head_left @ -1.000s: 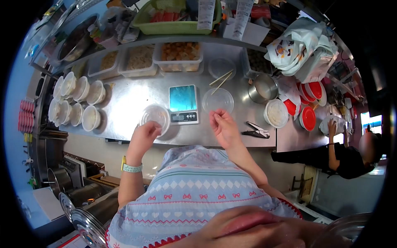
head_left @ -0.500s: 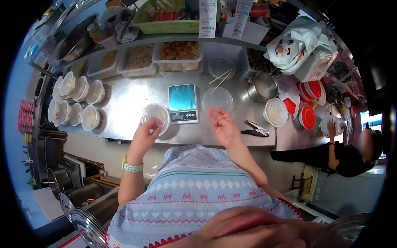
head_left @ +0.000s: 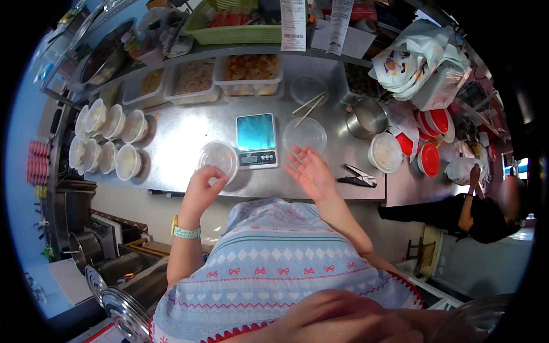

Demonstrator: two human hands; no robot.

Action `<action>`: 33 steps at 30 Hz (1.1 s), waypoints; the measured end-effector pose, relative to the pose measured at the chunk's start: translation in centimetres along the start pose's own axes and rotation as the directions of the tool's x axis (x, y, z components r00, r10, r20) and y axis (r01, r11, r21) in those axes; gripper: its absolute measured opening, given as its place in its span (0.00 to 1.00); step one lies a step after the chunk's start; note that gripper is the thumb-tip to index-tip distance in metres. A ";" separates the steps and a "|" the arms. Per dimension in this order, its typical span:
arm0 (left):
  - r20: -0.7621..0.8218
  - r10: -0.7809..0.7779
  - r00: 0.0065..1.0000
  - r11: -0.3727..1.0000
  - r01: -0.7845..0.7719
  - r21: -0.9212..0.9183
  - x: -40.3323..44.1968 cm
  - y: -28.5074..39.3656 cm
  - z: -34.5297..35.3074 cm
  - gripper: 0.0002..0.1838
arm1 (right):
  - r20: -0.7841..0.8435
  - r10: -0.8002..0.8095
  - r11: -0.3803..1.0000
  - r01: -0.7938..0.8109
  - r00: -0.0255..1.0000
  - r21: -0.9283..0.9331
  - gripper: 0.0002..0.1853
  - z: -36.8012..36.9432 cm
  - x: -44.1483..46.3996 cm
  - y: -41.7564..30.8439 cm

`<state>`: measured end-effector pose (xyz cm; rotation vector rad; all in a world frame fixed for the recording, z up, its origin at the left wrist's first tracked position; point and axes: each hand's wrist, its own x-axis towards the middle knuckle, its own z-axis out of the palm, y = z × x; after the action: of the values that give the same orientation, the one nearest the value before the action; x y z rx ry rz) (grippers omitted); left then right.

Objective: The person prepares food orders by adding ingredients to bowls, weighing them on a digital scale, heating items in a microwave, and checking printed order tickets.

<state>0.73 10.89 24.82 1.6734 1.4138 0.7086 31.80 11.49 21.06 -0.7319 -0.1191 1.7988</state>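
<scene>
Left hand (head_left: 204, 185) curls its fingers at the near rim of a clear, round plastic bowl (head_left: 219, 159), clamped or not I can't tell, while the right hand (head_left: 312, 174), fingers spread apart, shows an empty palm near a clear, round plastic disc (head_left: 305, 136)! Between bowl and disc sits a white, square digital scale (head_left: 256, 140); beyond lie two thin wooden chopsticks (head_left: 309, 110), then a translucent rectangular plastic tub (head_left: 250, 87) of orange chunks.
</scene>
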 end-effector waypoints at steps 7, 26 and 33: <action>-0.053 -0.051 0.997 0.998 0.049 -0.039 -0.7 -0.1 -0.2 0.06 | 0.151 -0.343 0.868 0.374 0.927 -0.325 0.21 5.2 3.8 -3.6; -0.294 -0.261 0.919 0.959 0.212 -0.188 -2.7 -10.7 -1.5 0.13 | 0.374 -0.430 0.683 0.567 0.822 -0.460 0.28 13.8 12.8 -8.6; -0.320 -0.652 0.687 0.740 0.486 -0.465 -1.4 -20.6 0.3 0.31 | 0.360 -0.403 0.741 0.531 0.841 -0.412 0.30 13.1 13.7 -8.4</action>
<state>-9.93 10.24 7.16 0.7046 1.8971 0.9475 29.46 30.29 29.42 -0.7426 -0.8977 1.3524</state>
